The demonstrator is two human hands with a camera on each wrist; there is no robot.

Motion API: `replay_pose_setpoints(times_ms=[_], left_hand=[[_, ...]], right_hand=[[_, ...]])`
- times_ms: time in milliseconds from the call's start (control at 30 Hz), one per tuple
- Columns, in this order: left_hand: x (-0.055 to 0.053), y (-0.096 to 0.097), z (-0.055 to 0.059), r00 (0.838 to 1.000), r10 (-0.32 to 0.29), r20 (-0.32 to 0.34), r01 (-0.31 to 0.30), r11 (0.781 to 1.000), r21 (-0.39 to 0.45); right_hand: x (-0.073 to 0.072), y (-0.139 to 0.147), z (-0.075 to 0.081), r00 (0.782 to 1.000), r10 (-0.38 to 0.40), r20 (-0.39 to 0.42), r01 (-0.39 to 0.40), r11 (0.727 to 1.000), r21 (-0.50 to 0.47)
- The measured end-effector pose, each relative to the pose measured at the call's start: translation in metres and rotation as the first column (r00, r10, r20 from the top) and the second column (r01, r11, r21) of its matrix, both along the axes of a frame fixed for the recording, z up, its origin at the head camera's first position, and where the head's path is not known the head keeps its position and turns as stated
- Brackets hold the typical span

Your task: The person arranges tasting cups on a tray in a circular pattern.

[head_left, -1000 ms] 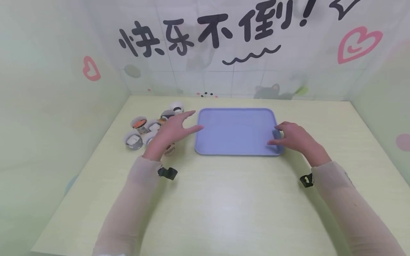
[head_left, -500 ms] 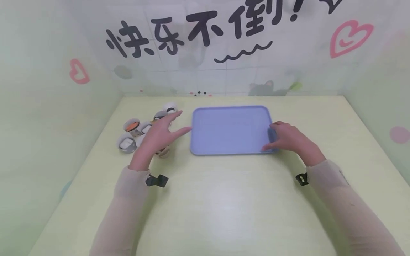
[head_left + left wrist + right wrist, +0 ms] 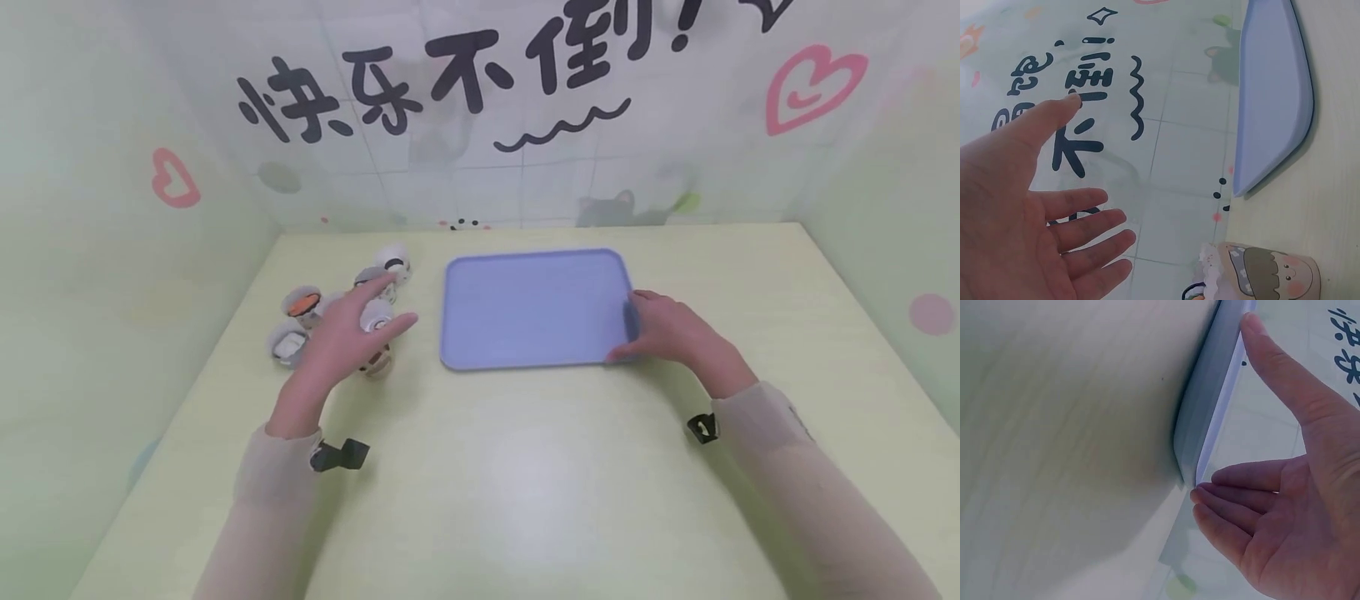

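A blue rectangular tray [image 3: 532, 308] lies flat on the table, toward the back. At its right edge is my right hand [image 3: 667, 329], thumb near the front corner; in the right wrist view the thumb and fingertips are right at the rim, fingers slightly bent. My left hand [image 3: 337, 337] hovers above a cluster of small round cups at the left, thumb and fingers spread, nothing in the palm. One cup [image 3: 303, 305] has orange contents, and another cup [image 3: 288, 345] is grey with white contents. A cup [image 3: 1279, 272] with a cartoon face and frilly top shows below the left hand.
The pale wooden table [image 3: 517, 483] runs up to a back wall [image 3: 525, 187] with black lettering and pink hearts. Light green side walls close it in at left and right. A black strap camera sits on each wrist.
My left hand has moved left, away from the tray and over the cups. My right hand has drawn a little closer to the tray's right edge. The head view has shifted and turned slightly.
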State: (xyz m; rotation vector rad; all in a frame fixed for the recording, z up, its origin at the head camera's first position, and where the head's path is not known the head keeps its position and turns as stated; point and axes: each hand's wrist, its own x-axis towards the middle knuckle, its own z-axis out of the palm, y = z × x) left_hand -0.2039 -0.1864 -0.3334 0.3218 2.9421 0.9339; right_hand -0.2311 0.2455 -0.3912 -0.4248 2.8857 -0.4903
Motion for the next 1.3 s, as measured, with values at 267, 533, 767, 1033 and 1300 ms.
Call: replay_pose_setpoints(times_ms=[267, 533, 767, 1033, 1300], left_hand=[[0.009, -0.018, -0.004, 0.997, 0.082, -0.009, -0.081, 0.991, 0.111], [0.008, -0.04, -0.017, 0.996, 0.084, 0.001, -0.082, 0.968, 0.239], [0.015, -0.066, -0.031, 0.992, 0.122, 0.04, -0.128, 0.962, 0.241], [0.037, -0.092, -0.051, 0.978, 0.208, -0.002, -0.203, 0.956, 0.211], [0.042, -0.102, -0.062, 0.954, 0.298, 0.032, -0.298, 0.933, 0.203]], right_hand=[[-0.007, 0.001, -0.004, 0.996, -0.017, 0.086, 0.017, 1.0, 0.009], [-0.006, 0.007, -0.008, 0.989, -0.031, 0.147, 0.035, 0.999, -0.03], [-0.007, 0.006, -0.012, 0.988, -0.018, 0.151, 0.025, 0.999, -0.045], [-0.003, 0.002, -0.014, 0.989, -0.005, 0.145, 0.008, 1.0, -0.018], [-0.006, 0.002, -0.011, 0.992, 0.019, 0.125, -0.022, 1.0, 0.022]])
